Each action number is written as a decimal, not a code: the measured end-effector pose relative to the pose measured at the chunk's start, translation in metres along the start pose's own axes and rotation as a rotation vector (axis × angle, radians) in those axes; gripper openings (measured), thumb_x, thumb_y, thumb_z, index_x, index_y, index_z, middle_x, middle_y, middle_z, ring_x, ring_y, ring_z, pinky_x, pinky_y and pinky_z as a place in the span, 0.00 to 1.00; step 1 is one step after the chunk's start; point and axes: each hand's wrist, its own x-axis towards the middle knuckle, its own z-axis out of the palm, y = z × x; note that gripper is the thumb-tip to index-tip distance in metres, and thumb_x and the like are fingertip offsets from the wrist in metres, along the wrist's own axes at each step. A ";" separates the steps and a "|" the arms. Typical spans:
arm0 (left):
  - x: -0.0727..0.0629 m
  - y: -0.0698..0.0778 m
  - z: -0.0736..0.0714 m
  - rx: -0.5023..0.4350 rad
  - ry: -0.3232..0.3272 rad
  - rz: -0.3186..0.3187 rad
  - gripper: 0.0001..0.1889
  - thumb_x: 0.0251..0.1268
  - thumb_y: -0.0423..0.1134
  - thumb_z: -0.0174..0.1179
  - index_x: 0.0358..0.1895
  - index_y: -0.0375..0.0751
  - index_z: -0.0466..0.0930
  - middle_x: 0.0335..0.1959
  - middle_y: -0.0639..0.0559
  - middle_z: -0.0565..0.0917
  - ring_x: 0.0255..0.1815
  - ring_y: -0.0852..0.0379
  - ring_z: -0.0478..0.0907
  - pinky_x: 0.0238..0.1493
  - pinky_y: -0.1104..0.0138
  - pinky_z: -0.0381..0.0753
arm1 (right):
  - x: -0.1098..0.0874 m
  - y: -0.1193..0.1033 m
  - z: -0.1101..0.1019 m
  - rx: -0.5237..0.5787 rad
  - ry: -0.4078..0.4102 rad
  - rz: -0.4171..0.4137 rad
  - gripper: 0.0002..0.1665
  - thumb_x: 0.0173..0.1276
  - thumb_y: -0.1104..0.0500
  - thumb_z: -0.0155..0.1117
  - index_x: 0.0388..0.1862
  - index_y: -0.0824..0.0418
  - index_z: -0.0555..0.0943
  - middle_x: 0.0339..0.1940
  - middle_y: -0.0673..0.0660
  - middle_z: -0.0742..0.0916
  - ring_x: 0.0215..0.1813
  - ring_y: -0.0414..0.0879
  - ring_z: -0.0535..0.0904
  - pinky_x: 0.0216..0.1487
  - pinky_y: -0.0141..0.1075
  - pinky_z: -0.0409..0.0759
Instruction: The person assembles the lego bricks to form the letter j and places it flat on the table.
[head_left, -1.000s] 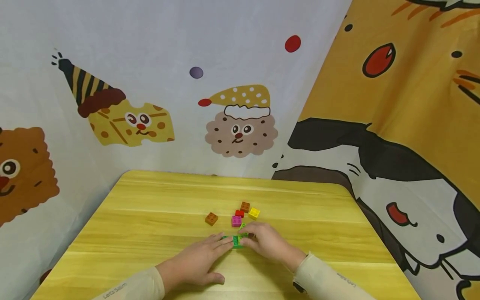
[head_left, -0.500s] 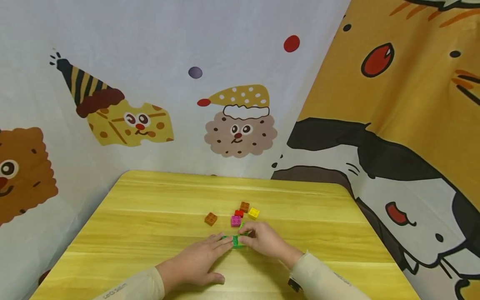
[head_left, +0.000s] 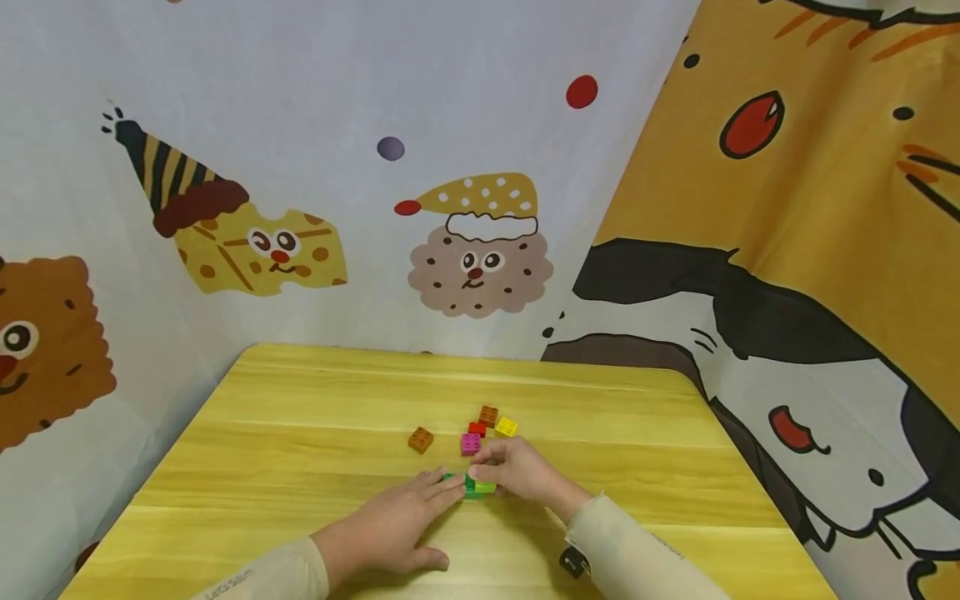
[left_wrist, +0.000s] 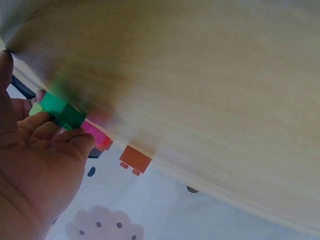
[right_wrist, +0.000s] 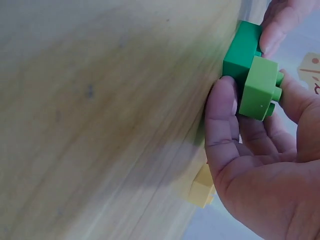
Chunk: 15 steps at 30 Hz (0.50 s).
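A dark green toy brick (right_wrist: 243, 47) sits on the table, seen from the side in the right wrist view. My left hand (head_left: 393, 521) lies over its left part, fingers extended and fingertips on its studs, thumb apart from it. A light green brick (right_wrist: 258, 87) sits on the right part of the dark green one, its studs showing. My right hand (head_left: 517, 471) holds the light green brick with its fingers curled round it; one fingertip reaches the end of the dark green brick. The hands cover much of both bricks in the head view.
Just beyond the hands lie a magenta brick (head_left: 470, 444), a red brick (head_left: 477, 428), a yellow brick (head_left: 506, 427) and a brown brick (head_left: 488, 415), close together. Another brown brick (head_left: 421, 440) is off to their left. Printed cloth (head_left: 322, 100) hangs behind the wooden table (head_left: 300, 417).
The right hand has shifted slightly left. The light green brick, earlier reaching back past the dark green one, now lies nearer on its right part. My left hand stays put.
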 end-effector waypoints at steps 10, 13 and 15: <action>-0.001 0.000 -0.003 0.001 0.013 0.013 0.48 0.62 0.72 0.53 0.79 0.48 0.54 0.79 0.51 0.54 0.76 0.40 0.54 0.64 0.44 0.68 | 0.000 -0.005 -0.001 -0.098 0.001 0.024 0.14 0.69 0.46 0.67 0.46 0.52 0.88 0.36 0.46 0.87 0.32 0.47 0.82 0.31 0.42 0.83; 0.000 0.000 -0.002 0.007 0.006 0.015 0.48 0.62 0.72 0.52 0.79 0.48 0.54 0.79 0.52 0.53 0.76 0.40 0.54 0.64 0.44 0.68 | 0.000 -0.003 -0.001 -0.134 0.003 0.024 0.16 0.69 0.45 0.66 0.48 0.52 0.88 0.37 0.45 0.87 0.29 0.46 0.81 0.29 0.41 0.81; 0.001 0.000 -0.002 0.009 0.003 0.018 0.48 0.62 0.73 0.52 0.79 0.48 0.53 0.79 0.52 0.53 0.76 0.40 0.54 0.64 0.45 0.68 | 0.000 -0.002 -0.001 -0.139 0.006 0.024 0.17 0.70 0.45 0.65 0.49 0.53 0.87 0.38 0.45 0.87 0.29 0.46 0.80 0.29 0.41 0.81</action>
